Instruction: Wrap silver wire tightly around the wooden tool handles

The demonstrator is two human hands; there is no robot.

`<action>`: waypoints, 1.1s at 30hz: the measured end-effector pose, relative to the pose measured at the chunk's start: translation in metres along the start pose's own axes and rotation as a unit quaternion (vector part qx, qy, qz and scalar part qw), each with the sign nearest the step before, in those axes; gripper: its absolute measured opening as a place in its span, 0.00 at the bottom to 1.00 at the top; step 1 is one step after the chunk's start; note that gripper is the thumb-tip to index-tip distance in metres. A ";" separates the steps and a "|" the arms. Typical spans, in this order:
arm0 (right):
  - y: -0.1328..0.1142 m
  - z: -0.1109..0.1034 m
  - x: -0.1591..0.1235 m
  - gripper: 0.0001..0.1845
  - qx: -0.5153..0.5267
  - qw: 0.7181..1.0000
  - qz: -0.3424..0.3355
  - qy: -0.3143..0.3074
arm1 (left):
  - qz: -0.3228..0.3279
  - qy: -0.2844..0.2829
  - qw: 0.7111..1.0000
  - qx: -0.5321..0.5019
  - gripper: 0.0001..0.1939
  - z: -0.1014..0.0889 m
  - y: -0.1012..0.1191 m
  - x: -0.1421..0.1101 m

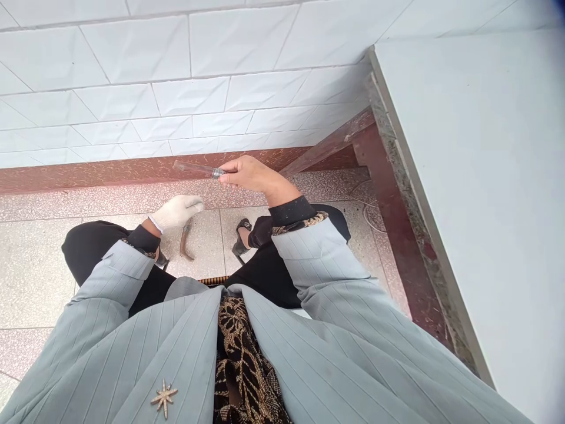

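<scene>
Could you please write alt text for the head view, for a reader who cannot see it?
Seen from above, a person's bare right hand holds a slim object with a silvery coil, before a white tiled wall. The white-gloved left hand is near a curved brown object; whether it grips it is unclear.

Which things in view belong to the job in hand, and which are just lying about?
Likely part of the job:
- slim see-through piece, held by the right hand
- white glove on the left hand
- perhaps the curved brown piece below that hand; grip unclear

Apparently just lying about:
- pale cable on the floor, beside the red-brown frame
</scene>
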State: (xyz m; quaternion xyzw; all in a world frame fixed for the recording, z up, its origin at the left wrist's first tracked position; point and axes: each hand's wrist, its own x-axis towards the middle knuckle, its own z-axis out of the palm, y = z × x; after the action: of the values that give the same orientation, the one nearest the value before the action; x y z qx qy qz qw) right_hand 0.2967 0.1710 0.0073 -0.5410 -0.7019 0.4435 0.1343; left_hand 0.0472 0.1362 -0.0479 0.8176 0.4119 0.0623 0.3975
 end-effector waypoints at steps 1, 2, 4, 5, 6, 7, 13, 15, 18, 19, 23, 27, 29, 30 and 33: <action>-0.002 0.003 0.001 0.09 -0.044 0.999 0.010 0.017 | 0.006 -0.013 1.000 -0.002 0.16 0.000 0.002 0.000; -0.004 0.006 0.001 0.10 -0.095 0.995 0.019 0.029 | 0.012 -0.027 1.000 -0.003 0.16 0.001 0.004 -0.001; -0.008 0.012 0.002 0.12 -0.194 0.980 0.035 0.029 | 0.021 -0.046 0.999 0.006 0.15 0.001 0.009 -0.002; -0.009 0.016 0.003 0.13 -0.235 0.971 0.040 0.017 | 0.022 -0.052 0.998 0.017 0.15 0.001 0.011 -0.003; -0.011 0.019 0.003 0.15 -0.269 0.962 0.044 0.001 | 0.021 -0.054 0.998 0.032 0.15 0.000 0.012 -0.003; -0.013 0.023 0.003 0.16 -0.298 0.953 0.050 -0.016 | 0.019 -0.054 0.997 0.053 0.15 -0.001 0.013 -0.004; -0.028 0.045 -0.003 0.16 -0.407 0.890 0.060 -0.196 | 0.005 -0.044 0.973 0.225 0.15 -0.013 0.010 -0.008; -0.030 0.046 -0.006 0.13 -0.381 0.871 0.033 -0.307 | 0.009 -0.057 0.965 0.255 0.15 -0.015 0.011 -0.009; -0.028 0.036 -0.012 0.12 -0.269 0.877 -0.038 -0.395 | 0.003 -0.064 0.972 0.226 0.15 -0.018 0.012 -0.009; -0.026 0.029 -0.013 0.13 -0.213 0.891 -0.067 -0.395 | -0.005 -0.058 0.979 0.195 0.16 -0.019 0.011 -0.009; -0.018 0.008 -0.016 0.10 -0.037 0.967 -0.135 -0.215 | -0.024 -0.010 0.999 0.038 0.19 -0.017 0.003 -0.008; -0.015 0.011 -0.008 0.11 -0.002 0.997 -0.071 0.002 | 0.005 -0.031 0.999 -0.008 0.19 -0.004 0.001 -0.005; -0.014 0.018 -0.003 0.11 -0.081 0.994 -0.022 0.066 | 0.020 -0.065 0.998 0.003 0.18 0.002 0.005 -0.004; -0.014 0.022 -0.001 0.11 -0.138 0.987 -0.001 0.078 | 0.025 -0.079 0.996 0.015 0.17 0.004 0.007 -0.004; -0.016 0.035 0.000 0.15 -0.311 0.949 0.042 0.020 | 0.036 -0.083 0.994 0.069 0.17 0.001 0.014 -0.006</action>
State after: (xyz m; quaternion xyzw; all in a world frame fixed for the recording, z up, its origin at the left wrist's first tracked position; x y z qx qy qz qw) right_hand 0.2631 0.1546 -0.0002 -0.5938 -0.7787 0.1974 -0.0457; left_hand 0.0525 0.1267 -0.0370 0.8597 0.3514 -0.0202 0.3703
